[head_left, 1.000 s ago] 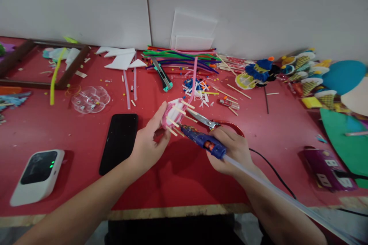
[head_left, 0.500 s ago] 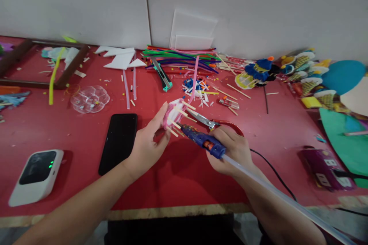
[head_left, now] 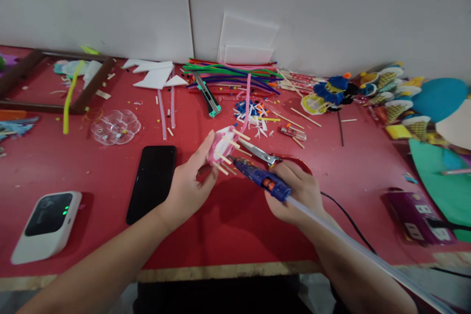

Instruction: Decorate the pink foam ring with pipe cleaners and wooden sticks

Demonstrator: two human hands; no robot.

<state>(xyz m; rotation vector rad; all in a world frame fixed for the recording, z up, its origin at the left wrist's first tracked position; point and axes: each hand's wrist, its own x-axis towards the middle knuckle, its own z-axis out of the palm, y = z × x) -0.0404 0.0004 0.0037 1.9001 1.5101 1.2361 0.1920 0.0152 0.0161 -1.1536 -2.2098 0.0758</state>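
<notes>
Between the thumb and fingers of my left hand (head_left: pixel 195 171) is a small white craft piece edged in pink pipe cleaner (head_left: pixel 222 144). Several short wooden sticks jut from its right side, and a pink pipe cleaner tail (head_left: pixel 248 103) rises from it. My right hand (head_left: pixel 296 189) grips a blue hot glue gun (head_left: pixel 259 176), its nozzle close to the lower sticks; whether it touches them I cannot tell. A long clear glue stick (head_left: pixel 331 230) runs out of the gun's back. Red-handled scissors (head_left: pixel 270 158) lie just behind the gun, partly covered by my right hand.
A black phone (head_left: pixel 151 184) and a white device (head_left: pixel 46 225) lie on the red table at left. Farther back are a utility knife (head_left: pixel 208 95), coloured pipe cleaners (head_left: pixel 231 76) and a clear flower-shaped tray (head_left: pixel 115 127). A purple box (head_left: pixel 419 218) sits at right; a black cord (head_left: pixel 349 221) trails beside my right arm.
The glue gun and my right hand have shifted slightly right, drawing the nozzle back a little from the craft piece. The pink tail leans a bit more left. My left hand holds nearly still.
</notes>
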